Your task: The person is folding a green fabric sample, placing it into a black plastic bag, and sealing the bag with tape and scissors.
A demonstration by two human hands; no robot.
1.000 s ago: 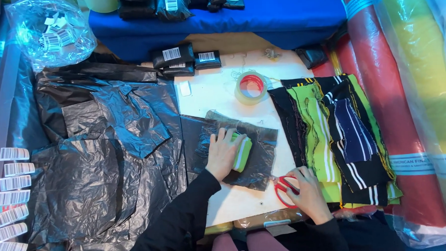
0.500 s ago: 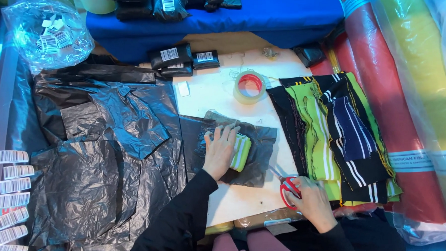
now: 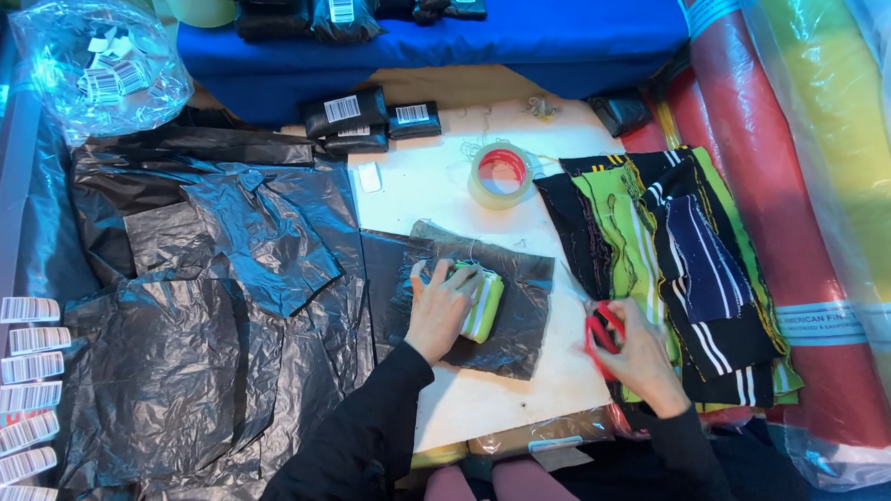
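The left hand (image 3: 440,306) is pressing flat, fingers spread, on a green striped folded cloth (image 3: 482,301) lying on a black plastic sheet (image 3: 509,328) on the white surface (image 3: 418,187). The right hand (image 3: 638,357) is closing its grip around red scissors (image 3: 601,330), beside a stack of striped fabric (image 3: 666,261).

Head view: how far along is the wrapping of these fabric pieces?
Done: several black wrapped packets with barcode labels lie at the top of the board. In hand: the left hand presses a folded green striped piece onto a black plastic sheet, not yet wrapped; the right hand holds a red tool. Left: a pile of striped fabric beside it, unwrapped.
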